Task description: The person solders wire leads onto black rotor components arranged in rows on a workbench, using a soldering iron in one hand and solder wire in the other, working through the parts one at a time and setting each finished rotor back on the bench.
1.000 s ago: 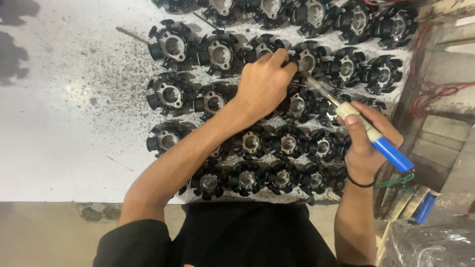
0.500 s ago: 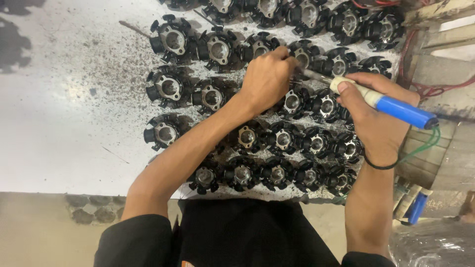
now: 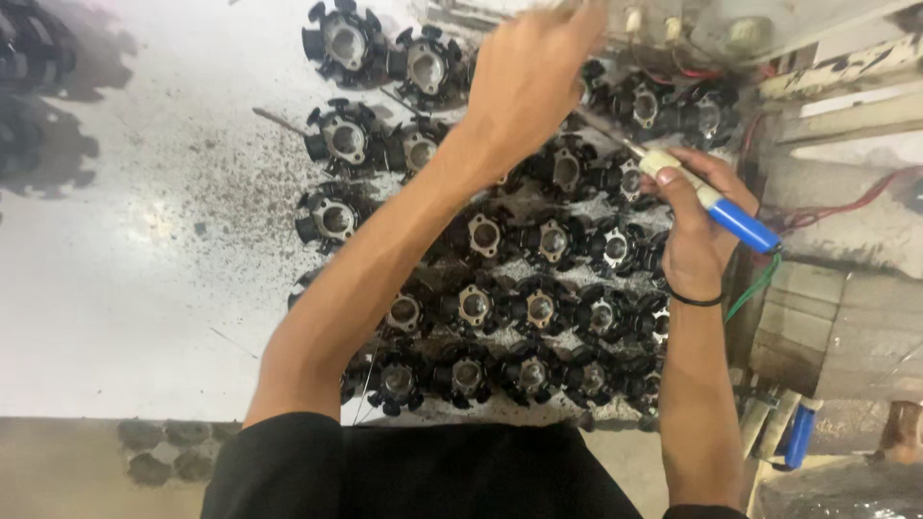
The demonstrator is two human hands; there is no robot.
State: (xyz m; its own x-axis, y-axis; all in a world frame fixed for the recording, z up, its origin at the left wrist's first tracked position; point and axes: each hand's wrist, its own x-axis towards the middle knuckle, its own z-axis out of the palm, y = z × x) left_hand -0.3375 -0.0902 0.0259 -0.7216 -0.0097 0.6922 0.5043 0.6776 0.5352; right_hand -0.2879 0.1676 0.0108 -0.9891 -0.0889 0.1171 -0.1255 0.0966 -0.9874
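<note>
Head view, the only one. Left hand [image 3: 531,82] was reaching across to the far edge of the white worktop [image 3: 125,288], fingers curled down over one of the black toothed round metal stator cores [image 3: 562,171] in the far rows; what it pinched, if anything, was hidden under the knuckles, so I cannot tell. Right hand [image 3: 694,231] was wrapped around a pen-shaped soldering iron with a blue handle and cream collar [image 3: 716,207], held like a pencil, thin metal tip slanting up toward the left hand. Green cord [image 3: 755,288] ran off the handle's tail toward the worktop's right edge.

Cores sat in tight rows from the near edge to the far edge, right half of the worktop. Three or four stood slightly apart on the left flank, one [image 3: 334,216] amid dark grit [image 3: 240,192] scattered over the white surface. A thin metal rod [image 3: 279,120] lay just left of that flank.

Progress, as a judgement: hands were at the far rows, so work was probably somewhere in the batch. No visible mark separated finished cores from unfinished, so done versus left could not be counted.

Wooden blocks [image 3: 836,327] and red wires [image 3: 856,202] cluttered the right side.
</note>
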